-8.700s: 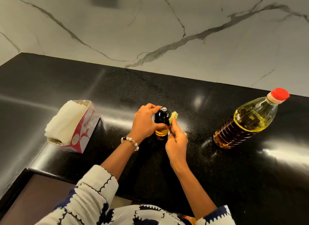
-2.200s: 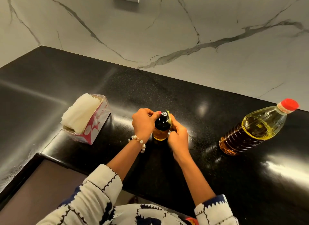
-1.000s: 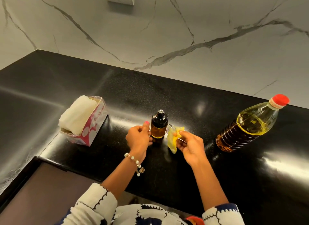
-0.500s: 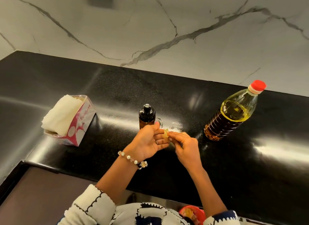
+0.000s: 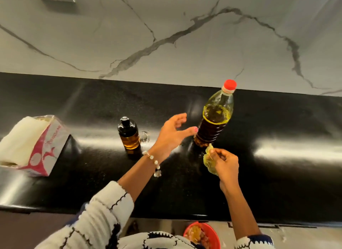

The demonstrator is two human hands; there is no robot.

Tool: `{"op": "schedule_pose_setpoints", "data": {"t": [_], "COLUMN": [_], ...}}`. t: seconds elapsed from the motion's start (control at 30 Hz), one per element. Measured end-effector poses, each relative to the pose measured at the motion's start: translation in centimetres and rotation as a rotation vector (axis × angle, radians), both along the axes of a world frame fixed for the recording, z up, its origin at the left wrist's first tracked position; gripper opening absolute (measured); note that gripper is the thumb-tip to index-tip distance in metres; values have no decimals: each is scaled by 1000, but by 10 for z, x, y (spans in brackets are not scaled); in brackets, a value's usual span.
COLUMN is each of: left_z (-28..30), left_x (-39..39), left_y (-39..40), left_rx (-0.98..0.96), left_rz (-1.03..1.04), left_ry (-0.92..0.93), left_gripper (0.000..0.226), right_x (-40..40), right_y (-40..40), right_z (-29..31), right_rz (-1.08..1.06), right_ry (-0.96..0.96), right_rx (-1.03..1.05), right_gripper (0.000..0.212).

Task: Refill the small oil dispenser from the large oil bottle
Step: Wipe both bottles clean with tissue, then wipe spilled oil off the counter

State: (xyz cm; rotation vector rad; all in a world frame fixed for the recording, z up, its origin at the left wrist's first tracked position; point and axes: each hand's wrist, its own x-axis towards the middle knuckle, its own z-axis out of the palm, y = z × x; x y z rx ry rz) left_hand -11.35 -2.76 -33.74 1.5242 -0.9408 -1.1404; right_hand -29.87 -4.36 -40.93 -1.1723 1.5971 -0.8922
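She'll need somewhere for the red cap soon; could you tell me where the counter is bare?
Bare: right of the large oil bottle, and between tissue box and small dispenser. Crowded: between dispenser and bottle, where the left hand reaches.

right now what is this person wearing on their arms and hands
Both arms wear white sleeves with dark navy wavy line patterning, pushed up to leave the forearms bare. The left hand has a pearl-like bead bracelet at the wrist and pink nail polish. The right hand shows no jewellery.
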Motion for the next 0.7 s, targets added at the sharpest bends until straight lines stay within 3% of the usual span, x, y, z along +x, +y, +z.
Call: {"op": "schedule_pose_setpoints", "data": {"t": [0.1, 0.2, 0.33, 0.5, 0.7], "left_z": [0, -3, -16, -20, -17], "left_x": [-20, -35, -45, -44, -11], "left_y": [-35, -64, -77, -80, -90], "left_rx": [-58, -90, -192, -257, -205], "left_rz": [-162, -242, -162, -34, 140], "left_ry": [-130, -196, -335, -317, -210], "left_gripper": [104, 119, 94, 77, 62], "right_x": [-16, -28, -39, -46, -30], "right_y": [-11, -18, -23, -27, -24], "right_z": [-2, 2, 9, 8, 2], "right_rz": [-167, -276, -341, -315, 156], "right_ry": [-126, -146, -59, 11, 199], "right_rx": [89, 76, 55, 43, -31], "right_gripper": [7, 14, 16, 15, 34]}}
